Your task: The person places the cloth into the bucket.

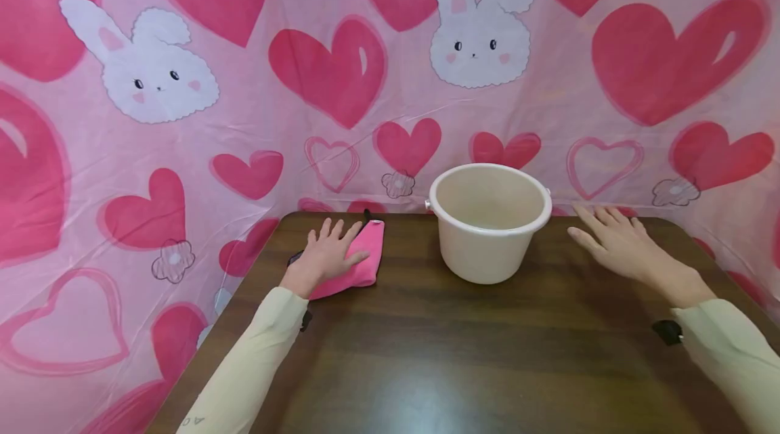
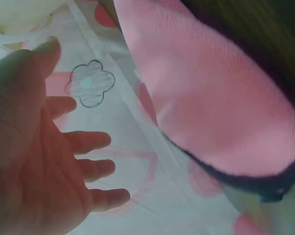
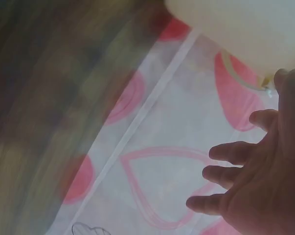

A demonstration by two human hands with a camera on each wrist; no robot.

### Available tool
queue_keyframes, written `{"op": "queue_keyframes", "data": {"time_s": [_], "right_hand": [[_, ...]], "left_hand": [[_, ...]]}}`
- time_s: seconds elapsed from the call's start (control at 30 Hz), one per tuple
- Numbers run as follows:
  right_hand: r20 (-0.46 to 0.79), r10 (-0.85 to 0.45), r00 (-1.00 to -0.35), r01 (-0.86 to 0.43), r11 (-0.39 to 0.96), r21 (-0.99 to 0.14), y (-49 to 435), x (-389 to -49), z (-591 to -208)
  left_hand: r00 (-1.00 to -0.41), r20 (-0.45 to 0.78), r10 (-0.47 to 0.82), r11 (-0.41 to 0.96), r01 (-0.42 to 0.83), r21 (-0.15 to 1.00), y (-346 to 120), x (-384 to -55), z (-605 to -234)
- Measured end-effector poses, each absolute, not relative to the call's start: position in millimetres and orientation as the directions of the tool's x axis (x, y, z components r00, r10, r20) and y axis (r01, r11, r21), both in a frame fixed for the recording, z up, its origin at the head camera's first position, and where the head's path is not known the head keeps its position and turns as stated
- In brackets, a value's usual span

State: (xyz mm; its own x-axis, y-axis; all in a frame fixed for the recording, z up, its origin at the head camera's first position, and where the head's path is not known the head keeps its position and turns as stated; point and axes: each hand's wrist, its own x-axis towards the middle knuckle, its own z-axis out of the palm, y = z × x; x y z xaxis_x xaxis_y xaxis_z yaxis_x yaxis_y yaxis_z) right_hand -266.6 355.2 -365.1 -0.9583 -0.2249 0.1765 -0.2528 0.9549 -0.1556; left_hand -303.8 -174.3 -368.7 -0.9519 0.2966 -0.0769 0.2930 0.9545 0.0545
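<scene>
A pink cloth (image 1: 367,254) with dark edging and a black loop lies at the back left of the table. My left hand (image 1: 326,254) is over it in the head view, fingers spread and holding nothing. The left wrist view shows that hand's palm to one side of the pink fabric (image 2: 211,93). A cream plastic bucket (image 1: 484,254) stands upright at the back, its mouth facing up and its inside visible down to the wall. To the right of the bucket, my right hand (image 1: 627,244) hovers with fingers extended and nothing in its grasp.
The brown wooden table (image 1: 426,353) ends at a back edge close behind the bucket and cloth. A pink curtain (image 1: 378,102) printed with hearts and rabbits hangs behind and to the sides. Dark wrist devices, one of them a black camera (image 1: 667,332), sit under the sleeves.
</scene>
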Motion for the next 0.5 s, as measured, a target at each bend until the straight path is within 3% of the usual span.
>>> {"op": "queue_keyframes", "data": {"time_s": [0.2, 0.5], "right_hand": [[0.300, -0.273, -0.914, -0.372, 0.858, -0.355, 342, -269, -359], [0.390, -0.162, -0.907, -0.357, 0.786, -0.504, 317, -264, -354]], "left_hand": [[-0.959, -0.080, 0.272, 0.961, 0.267, 0.069, -172, -302, -379], [-0.972, -0.054, 0.228, 0.969, 0.221, 0.111, -163, -294, -399]]}}
